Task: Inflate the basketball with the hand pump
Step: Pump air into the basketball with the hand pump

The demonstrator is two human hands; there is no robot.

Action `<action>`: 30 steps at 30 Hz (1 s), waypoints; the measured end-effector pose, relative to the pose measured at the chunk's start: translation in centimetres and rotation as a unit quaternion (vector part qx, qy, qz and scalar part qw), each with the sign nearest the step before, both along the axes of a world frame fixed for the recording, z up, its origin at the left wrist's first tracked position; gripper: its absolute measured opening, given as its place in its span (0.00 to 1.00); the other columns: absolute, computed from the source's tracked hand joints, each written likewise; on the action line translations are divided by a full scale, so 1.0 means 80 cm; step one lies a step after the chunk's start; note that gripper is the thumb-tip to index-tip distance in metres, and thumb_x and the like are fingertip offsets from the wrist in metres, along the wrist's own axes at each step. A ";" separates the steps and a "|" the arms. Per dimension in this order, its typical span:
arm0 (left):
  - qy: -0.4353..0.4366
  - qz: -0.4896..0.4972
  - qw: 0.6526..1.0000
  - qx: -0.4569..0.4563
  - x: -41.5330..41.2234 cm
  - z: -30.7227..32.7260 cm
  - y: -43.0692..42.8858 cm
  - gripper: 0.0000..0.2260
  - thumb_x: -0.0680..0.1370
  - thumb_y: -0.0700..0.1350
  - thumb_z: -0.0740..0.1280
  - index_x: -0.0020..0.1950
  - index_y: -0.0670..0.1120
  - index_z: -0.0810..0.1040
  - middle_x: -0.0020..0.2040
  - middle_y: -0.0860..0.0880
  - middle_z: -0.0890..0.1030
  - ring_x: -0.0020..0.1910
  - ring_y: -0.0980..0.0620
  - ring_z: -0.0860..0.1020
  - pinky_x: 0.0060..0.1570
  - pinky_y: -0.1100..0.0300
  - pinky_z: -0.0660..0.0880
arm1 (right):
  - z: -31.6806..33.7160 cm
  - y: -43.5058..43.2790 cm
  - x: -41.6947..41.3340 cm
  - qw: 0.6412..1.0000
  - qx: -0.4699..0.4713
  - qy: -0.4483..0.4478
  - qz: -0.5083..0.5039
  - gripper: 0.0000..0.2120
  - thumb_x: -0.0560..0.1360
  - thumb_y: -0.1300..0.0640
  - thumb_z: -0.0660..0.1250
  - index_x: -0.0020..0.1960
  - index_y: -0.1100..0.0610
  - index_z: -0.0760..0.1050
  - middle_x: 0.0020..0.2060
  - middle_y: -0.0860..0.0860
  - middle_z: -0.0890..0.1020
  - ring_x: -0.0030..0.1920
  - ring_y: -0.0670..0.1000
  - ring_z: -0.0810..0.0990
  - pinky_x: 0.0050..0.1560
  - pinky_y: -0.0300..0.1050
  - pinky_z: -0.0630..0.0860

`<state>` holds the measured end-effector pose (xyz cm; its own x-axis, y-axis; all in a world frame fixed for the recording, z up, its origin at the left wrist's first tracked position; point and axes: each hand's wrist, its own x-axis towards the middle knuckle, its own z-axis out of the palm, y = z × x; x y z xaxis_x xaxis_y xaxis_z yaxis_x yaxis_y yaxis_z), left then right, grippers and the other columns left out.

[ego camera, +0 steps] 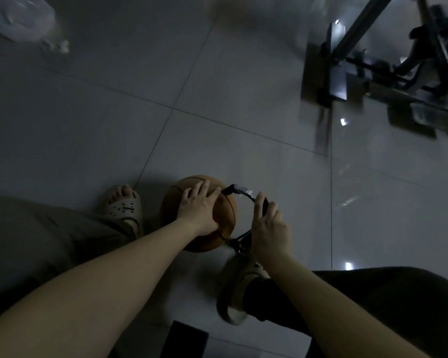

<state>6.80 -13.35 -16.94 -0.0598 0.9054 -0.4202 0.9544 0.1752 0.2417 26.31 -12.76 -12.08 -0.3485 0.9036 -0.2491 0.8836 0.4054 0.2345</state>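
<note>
An orange basketball [226,215] sits on the tiled floor between my feet. My left hand [199,206] rests on top of it with fingers spread, pressing it down. My right hand [268,228] grips the black hand pump [261,205] just right of the ball. A black hose [246,196] curves from the pump to a connector [229,189] at the top of the ball, close to my left fingertips. The pump's lower part [239,242] stands by my right foot.
My left foot in a beige sandal [123,205] is left of the ball, my right shoe [237,285] below it. A metal stand with a flat base [329,81] occupies the far right. Crumpled clear plastic [23,19] lies far left. A dark flat object [184,339] lies near me.
</note>
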 end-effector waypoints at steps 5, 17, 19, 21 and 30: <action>0.017 -0.009 1.000 -0.017 0.006 0.002 -0.001 0.45 0.73 0.61 0.71 0.82 0.55 0.49 0.82 0.44 0.45 0.81 0.41 0.44 0.77 0.42 0.47 | 0.071 0.021 0.001 0.994 -0.009 0.072 -0.075 0.42 0.77 0.59 0.66 0.79 0.59 0.40 0.62 0.62 0.67 0.52 0.58 0.75 0.43 0.47 0.77; 0.021 0.003 0.998 -0.051 0.008 -0.002 0.009 0.45 0.74 0.59 0.71 0.82 0.55 0.47 0.82 0.45 0.43 0.80 0.42 0.41 0.77 0.42 0.46 | 0.097 0.024 0.006 0.993 0.105 0.023 -0.041 0.35 0.77 0.53 0.64 0.78 0.59 0.51 0.48 0.60 0.72 0.32 0.51 0.68 0.24 0.42 0.67; 0.033 0.006 0.999 -0.039 0.010 -0.005 0.007 0.45 0.74 0.60 0.72 0.82 0.56 0.47 0.82 0.45 0.43 0.80 0.42 0.42 0.77 0.43 0.46 | 0.077 0.022 0.004 0.994 0.102 0.026 -0.038 0.35 0.77 0.54 0.64 0.78 0.59 0.51 0.48 0.60 0.72 0.32 0.51 0.68 0.24 0.43 0.68; 0.033 0.001 0.999 -0.017 0.010 -0.008 0.004 0.43 0.75 0.59 0.71 0.82 0.55 0.48 0.82 0.44 0.44 0.80 0.42 0.43 0.77 0.43 0.46 | 0.059 0.017 -0.003 0.995 0.088 0.027 -0.031 0.35 0.77 0.55 0.63 0.78 0.59 0.50 0.48 0.60 0.72 0.34 0.52 0.69 0.27 0.44 0.72; 0.004 0.006 1.000 0.002 0.006 -0.011 0.003 0.43 0.74 0.57 0.70 0.82 0.54 0.49 0.83 0.44 0.45 0.81 0.42 0.43 0.77 0.43 0.45 | 0.000 -0.008 -0.002 0.999 0.028 0.019 -0.002 0.36 0.78 0.57 0.61 0.79 0.61 0.46 0.52 0.62 0.71 0.39 0.54 0.71 0.36 0.46 0.73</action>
